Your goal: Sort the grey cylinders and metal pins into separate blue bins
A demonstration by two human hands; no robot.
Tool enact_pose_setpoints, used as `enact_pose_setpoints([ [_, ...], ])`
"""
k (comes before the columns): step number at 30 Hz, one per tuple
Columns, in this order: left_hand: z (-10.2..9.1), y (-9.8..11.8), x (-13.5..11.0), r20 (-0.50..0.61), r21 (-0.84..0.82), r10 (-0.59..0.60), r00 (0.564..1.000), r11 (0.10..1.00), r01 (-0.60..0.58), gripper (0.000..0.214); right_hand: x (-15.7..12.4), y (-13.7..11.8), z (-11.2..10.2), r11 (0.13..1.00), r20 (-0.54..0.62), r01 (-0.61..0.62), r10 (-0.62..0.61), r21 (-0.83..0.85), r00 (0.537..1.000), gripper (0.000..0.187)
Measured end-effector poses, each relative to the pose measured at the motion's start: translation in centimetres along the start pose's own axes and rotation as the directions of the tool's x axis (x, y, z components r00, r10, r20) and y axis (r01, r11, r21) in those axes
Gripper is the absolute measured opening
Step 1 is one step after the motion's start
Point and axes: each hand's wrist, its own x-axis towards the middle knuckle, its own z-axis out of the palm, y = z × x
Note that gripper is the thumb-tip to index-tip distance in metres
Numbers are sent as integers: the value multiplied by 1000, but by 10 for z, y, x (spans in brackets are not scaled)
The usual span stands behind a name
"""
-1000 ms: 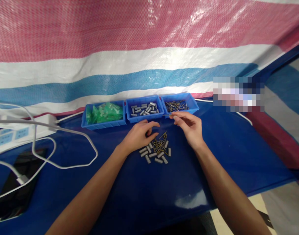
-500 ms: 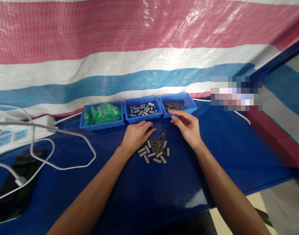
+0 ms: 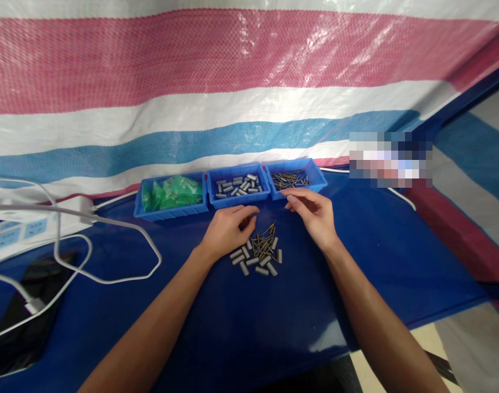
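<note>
My left hand (image 3: 228, 230) rests just in front of the middle bin, at the left edge of a loose pile. Its fingers curl with a gap between thumb and forefinger, and nothing shows in it. The pile has thin gold-and-dark metal pins (image 3: 264, 245) in the middle and short grey cylinders (image 3: 262, 269) around them. My right hand (image 3: 313, 214) hovers by the front of the right bin, fingers stretched and thumb apart, with nothing visible between them. That blue right bin (image 3: 322, 179) holds more of the pins (image 3: 290, 179).
A blue middle bin (image 3: 238, 203) contains grey cylinders (image 3: 241, 186); the blue left bin (image 3: 171, 212) holds green plastic bags (image 3: 178, 192). White cables (image 3: 151, 234), a power strip (image 3: 40, 224) and a dark phone-like device (image 3: 32, 305) lie at left. Striped sheeting (image 3: 192, 60) hangs behind.
My left hand has shifted slightly, its thumb moving down and away from the forefinger toward the pile. The right hand stays almost where it was. The view has tilted slightly.
</note>
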Motion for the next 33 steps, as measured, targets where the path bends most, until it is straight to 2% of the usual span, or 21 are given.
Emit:
enact_pose_setpoints([
  [4, -3, 0, 1, 50, -79, 34, 998, 996, -30, 32, 0, -1, -2, 1000, -4, 5, -5, 14, 1000, 19],
  [8, -4, 0, 2, 83, -121, 68, 994, 991, -57, 30, 0, -1, -4, 1000, 0, -9, 9, 10, 1000, 20],
  [20, -6, -2, 4, 81, -231, 21, 996, 973, -2, 28, 1, -4, -4, 1000, 16, -11, 11, 23, 1000, 18],
  [23, -15, 0, 6, 178, -269, 20, 984, 963, 29, 37, 1, -2, -3, 999, 29, -10, 9, 35, 1000, 16],
  [27, -31, 0, 10, 337, -311, 59, 940, 949, 52, 47, 0, -2, -2, 997, 44, -23, 19, 71, 999, 13],
  [33, -45, -2, 16, 425, -305, 97, 900, 952, 41, 36, 0, -1, -3, 996, 53, -28, 23, 83, 998, 11],
])
